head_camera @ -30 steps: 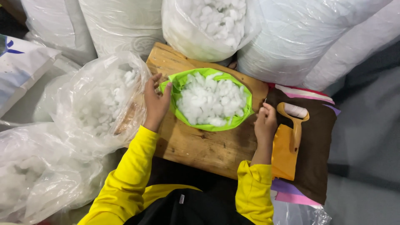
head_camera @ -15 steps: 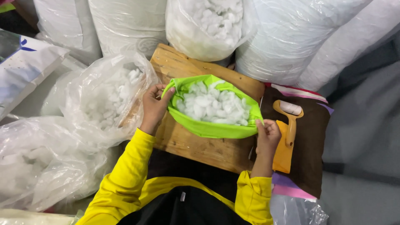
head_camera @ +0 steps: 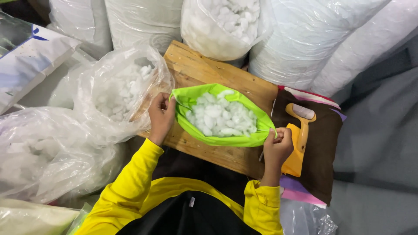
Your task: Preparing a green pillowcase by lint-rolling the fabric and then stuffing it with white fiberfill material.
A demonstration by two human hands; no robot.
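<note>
A: Starting left, there's a clear plastic bag of white stuffing [head_camera: 117, 89]. Then the left hand [head_camera: 160, 115] is pinched on the left edge of the lime-green fabric casing full of white fibre tufts [head_camera: 220, 139], which sits on the wooden board [head_camera: 204, 69].

B: Yep, and the right hand [head_camera: 278, 146] is closed on its right corner. A second ago the mouth lay wide open; now it's pulled narrower. Orange scraper tool [head_camera: 298, 143] sits beside.

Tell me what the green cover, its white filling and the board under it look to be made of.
Green cover: thin matte fabric, likely synthetic; it folds and puckers. White filling: soft fluffy tufts, probably fibre or foam. Board: unfinished wood, showing grain and plank seams.
</note>
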